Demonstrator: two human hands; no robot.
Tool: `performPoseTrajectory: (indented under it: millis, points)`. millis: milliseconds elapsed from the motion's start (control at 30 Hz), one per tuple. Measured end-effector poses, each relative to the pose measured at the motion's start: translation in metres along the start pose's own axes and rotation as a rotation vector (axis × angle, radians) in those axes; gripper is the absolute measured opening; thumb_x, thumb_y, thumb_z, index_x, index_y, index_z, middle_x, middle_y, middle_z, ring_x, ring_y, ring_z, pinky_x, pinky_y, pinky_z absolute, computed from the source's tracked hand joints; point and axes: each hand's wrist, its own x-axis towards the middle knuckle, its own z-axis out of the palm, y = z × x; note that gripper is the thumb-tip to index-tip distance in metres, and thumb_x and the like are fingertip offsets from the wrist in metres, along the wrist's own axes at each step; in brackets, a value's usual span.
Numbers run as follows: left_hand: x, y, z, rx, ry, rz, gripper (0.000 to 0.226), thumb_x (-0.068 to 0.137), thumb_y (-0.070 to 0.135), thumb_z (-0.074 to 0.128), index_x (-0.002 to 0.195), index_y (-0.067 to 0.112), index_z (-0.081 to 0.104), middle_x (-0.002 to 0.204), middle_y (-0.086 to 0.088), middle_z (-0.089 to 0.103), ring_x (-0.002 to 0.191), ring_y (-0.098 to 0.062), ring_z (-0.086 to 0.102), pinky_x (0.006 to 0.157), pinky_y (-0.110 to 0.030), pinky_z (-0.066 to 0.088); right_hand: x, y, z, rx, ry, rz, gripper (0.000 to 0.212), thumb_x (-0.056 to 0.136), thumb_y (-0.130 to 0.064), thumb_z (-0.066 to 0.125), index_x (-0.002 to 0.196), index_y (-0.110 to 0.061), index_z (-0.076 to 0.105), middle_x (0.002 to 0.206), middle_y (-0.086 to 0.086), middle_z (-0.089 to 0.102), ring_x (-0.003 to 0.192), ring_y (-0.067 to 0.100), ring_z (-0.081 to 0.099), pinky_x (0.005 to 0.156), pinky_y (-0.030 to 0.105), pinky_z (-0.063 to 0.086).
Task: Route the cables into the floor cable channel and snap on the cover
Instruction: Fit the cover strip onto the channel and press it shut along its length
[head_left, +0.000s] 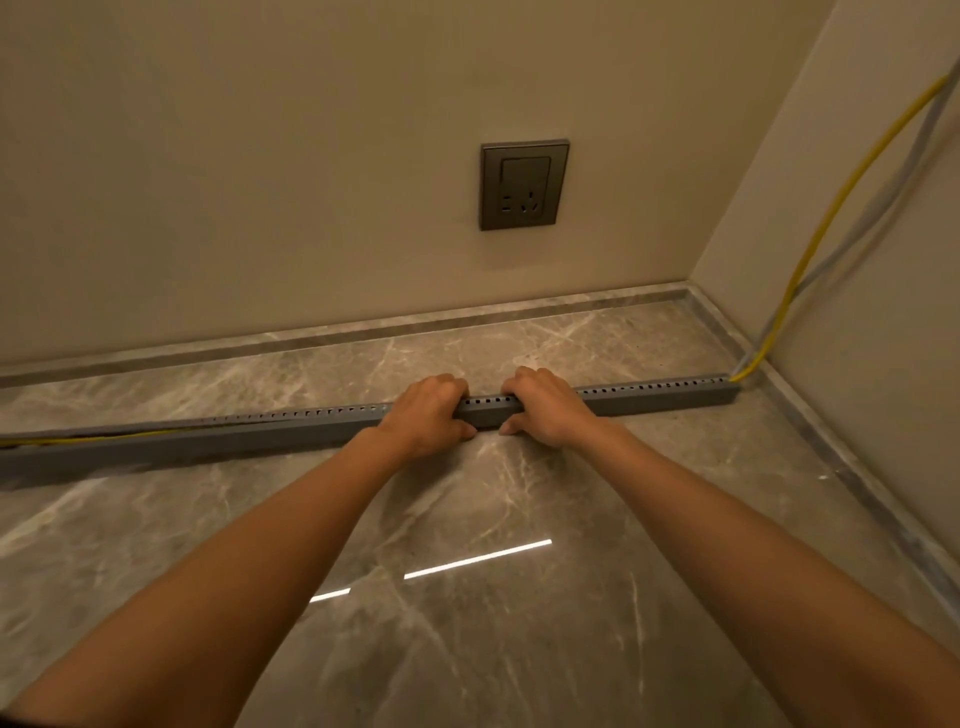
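A long grey slotted cable channel (670, 397) lies across the marble floor, from the left edge to the right wall. My left hand (428, 413) and my right hand (545, 405) grip it side by side near its middle, fingers over the top and thumbs on the near side. To the right of my hands the cover sits flat on the channel. At the far left the cover stands slightly apart and a yellow cable (78, 440) shows in the gap. The yellow cable (831, 218) and a grey cable (883, 208) leave the channel's right end and climb the right wall.
A dark wall socket (523, 184) sits on the back wall above the channel. A marble skirting (363, 330) runs along both walls. The glossy floor (467, 597) in front of the channel reflects ceiling lights.
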Motion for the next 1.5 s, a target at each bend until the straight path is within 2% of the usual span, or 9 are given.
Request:
performPoseTrajectory:
  millis: [133, 300, 433, 633, 900, 1067, 1167, 1300, 1500]
  points:
    - [-0.009, -0.019, -0.009, -0.044, -0.047, -0.013, 0.038, 0.085, 0.026, 0.065, 0.117, 0.008, 0.056, 0.118, -0.014, 0.057, 0.107, -0.027, 0.053, 0.09, -0.036, 0.045, 0.003, -0.011, -0.004, -0.009, -0.033, 0.038, 0.04, 0.08, -0.024, 0.069, 0.116, -0.008, 0.058, 0.119, 0.014, 0.055, 0.109, 0.031, 0.052, 0.092, 0.042, 0.044]
    - [-0.024, -0.059, -0.026, -0.029, -0.126, -0.114, 0.039, 0.083, 0.034, 0.067, 0.112, 0.009, 0.061, 0.113, -0.013, 0.062, 0.093, -0.023, 0.055, 0.081, -0.034, 0.047, 0.013, -0.046, 0.004, 0.072, -0.104, -0.03, 0.04, 0.083, -0.029, 0.065, 0.114, -0.005, 0.057, 0.12, 0.016, 0.052, 0.11, 0.031, 0.05, 0.092, 0.04, 0.042]
    - [-0.031, -0.07, -0.029, 0.022, -0.169, -0.126, 0.038, 0.086, 0.032, 0.063, 0.115, 0.009, 0.057, 0.118, -0.013, 0.059, 0.104, -0.027, 0.056, 0.085, -0.035, 0.046, 0.018, -0.066, 0.01, 0.082, -0.104, -0.043, 0.037, 0.084, -0.023, 0.064, 0.115, -0.005, 0.055, 0.121, 0.016, 0.053, 0.111, 0.03, 0.049, 0.093, 0.038, 0.041]
    - [-0.036, -0.068, -0.018, 0.141, -0.055, -0.028, 0.031, 0.089, 0.027, 0.058, 0.112, 0.008, 0.052, 0.118, -0.013, 0.059, 0.105, -0.029, 0.055, 0.087, -0.037, 0.045, 0.017, -0.07, 0.017, -0.039, -0.005, -0.046, 0.036, 0.084, -0.024, 0.064, 0.114, -0.006, 0.054, 0.12, 0.016, 0.055, 0.108, 0.032, 0.052, 0.09, 0.038, 0.042]
    - [-0.034, -0.071, -0.016, 0.106, 0.002, 0.029, 0.034, 0.086, 0.03, 0.061, 0.112, 0.009, 0.058, 0.112, -0.012, 0.063, 0.099, -0.028, 0.058, 0.084, -0.037, 0.047, 0.017, -0.067, 0.01, -0.05, -0.011, -0.048, 0.036, 0.082, -0.023, 0.066, 0.114, -0.008, 0.057, 0.118, 0.014, 0.054, 0.107, 0.03, 0.051, 0.086, 0.035, 0.041]
    - [-0.027, -0.071, -0.025, -0.044, -0.07, -0.01, 0.033, 0.087, 0.027, 0.063, 0.115, 0.009, 0.062, 0.11, -0.014, 0.066, 0.099, -0.028, 0.059, 0.083, -0.035, 0.046, 0.022, -0.061, 0.007, 0.067, -0.107, -0.033, 0.04, 0.085, -0.025, 0.063, 0.121, -0.009, 0.054, 0.122, 0.014, 0.052, 0.113, 0.029, 0.048, 0.092, 0.036, 0.039]
    - [-0.022, -0.07, -0.029, -0.119, -0.105, -0.055, 0.029, 0.086, 0.019, 0.063, 0.113, 0.007, 0.064, 0.112, -0.016, 0.066, 0.102, -0.029, 0.06, 0.084, -0.035, 0.048, 0.024, -0.061, 0.009, 0.096, -0.101, -0.043, 0.037, 0.086, -0.029, 0.061, 0.118, -0.01, 0.056, 0.121, 0.013, 0.053, 0.113, 0.029, 0.048, 0.095, 0.04, 0.039]
    - [-0.023, -0.068, -0.024, -0.091, -0.056, -0.083, 0.026, 0.083, 0.016, 0.064, 0.107, 0.007, 0.066, 0.11, -0.016, 0.067, 0.1, -0.03, 0.06, 0.084, -0.036, 0.049, 0.023, -0.063, 0.012, 0.067, -0.061, -0.052, 0.035, 0.087, -0.03, 0.059, 0.114, -0.007, 0.057, 0.118, 0.015, 0.053, 0.111, 0.03, 0.047, 0.094, 0.04, 0.039]
    - [-0.026, -0.064, -0.022, -0.028, 0.009, -0.083, 0.024, 0.081, 0.015, 0.065, 0.102, 0.008, 0.07, 0.103, -0.016, 0.069, 0.095, -0.03, 0.061, 0.074, -0.033, 0.045, 0.021, -0.064, 0.013, 0.011, -0.015, -0.093, 0.035, 0.087, -0.028, 0.059, 0.113, -0.005, 0.059, 0.116, 0.015, 0.054, 0.108, 0.03, 0.048, 0.088, 0.037, 0.04]
